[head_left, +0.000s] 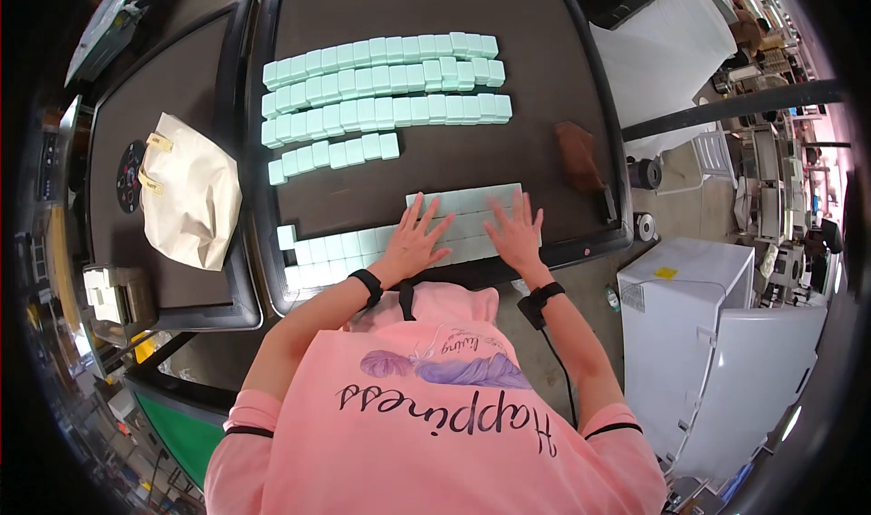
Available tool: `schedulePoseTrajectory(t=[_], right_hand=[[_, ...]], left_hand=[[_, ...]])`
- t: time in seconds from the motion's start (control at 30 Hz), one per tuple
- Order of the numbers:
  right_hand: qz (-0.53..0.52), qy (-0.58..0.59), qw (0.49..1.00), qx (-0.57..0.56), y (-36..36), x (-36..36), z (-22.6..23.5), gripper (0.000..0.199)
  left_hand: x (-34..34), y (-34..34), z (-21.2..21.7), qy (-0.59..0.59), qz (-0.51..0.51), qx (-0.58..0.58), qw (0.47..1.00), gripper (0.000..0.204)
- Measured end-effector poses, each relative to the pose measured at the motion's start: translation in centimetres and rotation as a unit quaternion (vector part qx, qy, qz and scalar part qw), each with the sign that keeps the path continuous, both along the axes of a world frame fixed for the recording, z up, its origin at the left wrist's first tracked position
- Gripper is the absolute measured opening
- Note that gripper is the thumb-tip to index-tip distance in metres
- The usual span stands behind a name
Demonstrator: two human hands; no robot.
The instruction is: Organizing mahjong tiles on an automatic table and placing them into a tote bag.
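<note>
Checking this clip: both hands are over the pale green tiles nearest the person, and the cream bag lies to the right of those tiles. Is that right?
Not quite: the cream bag lies to the left of those tiles, as the head view shows. The left hand and right hand are indeed over them.

The mahjong tiles (382, 114) are mint green; the ones nearest the shirt (408, 465) look paler, maybe from the light. The table (381, 7) is dark brown with a black rim (263, 215). The shirt is pink, with a purple picture (472, 372) and black writing (449, 412). The bag (190, 197) is cream. The fridge (667, 343) is white.
</note>
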State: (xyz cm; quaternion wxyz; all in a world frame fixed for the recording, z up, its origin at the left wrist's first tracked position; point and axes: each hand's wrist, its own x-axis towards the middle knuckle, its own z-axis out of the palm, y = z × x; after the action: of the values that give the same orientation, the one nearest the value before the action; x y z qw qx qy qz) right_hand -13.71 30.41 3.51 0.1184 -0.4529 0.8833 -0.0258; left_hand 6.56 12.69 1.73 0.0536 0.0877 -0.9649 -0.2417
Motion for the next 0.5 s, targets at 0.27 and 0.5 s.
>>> schedulePoseTrajectory(t=[0.27,0.5], right_hand=[[-0.013,0.014,0.999,-0.046,-2.1,-0.6,-1.5,0.066],[-0.03,0.026,0.998,-0.053,-7.2,-3.6,-2.5,0.066]], left_hand=[[-3.0,-1.7,-0.6,0.005,0.024,-0.055,0.998,0.078],[-7.2,-6.7,-2.1,0.039,0.049,-0.086,0.994,0.07]])
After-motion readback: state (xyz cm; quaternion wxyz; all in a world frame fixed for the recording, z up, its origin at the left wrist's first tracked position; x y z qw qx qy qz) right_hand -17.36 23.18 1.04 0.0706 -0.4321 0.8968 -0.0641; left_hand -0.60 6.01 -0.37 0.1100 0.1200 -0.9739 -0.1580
